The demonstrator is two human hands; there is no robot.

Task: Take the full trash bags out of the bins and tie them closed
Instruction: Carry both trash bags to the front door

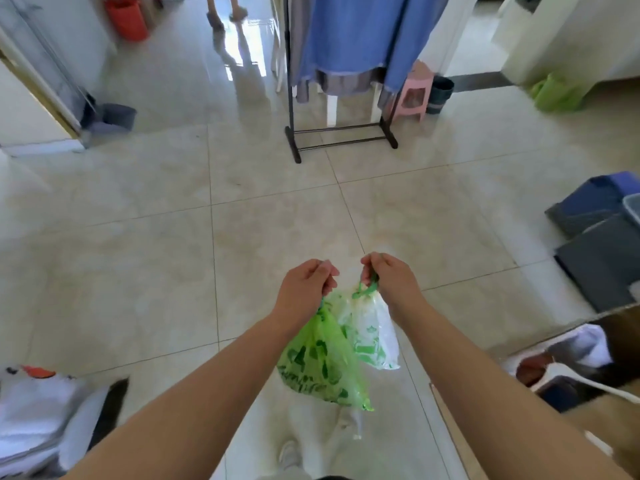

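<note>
Bright daylight glares off the glossy floor [242, 81]; edges bend and blur.

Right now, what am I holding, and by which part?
The left hand grips the green bag at its top; the right hand grips the white bag by its green handle.

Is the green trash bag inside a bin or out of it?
Out. The green trash bag hangs free above the floor, its top gripped by the left hand; no bin surrounds it.
</note>
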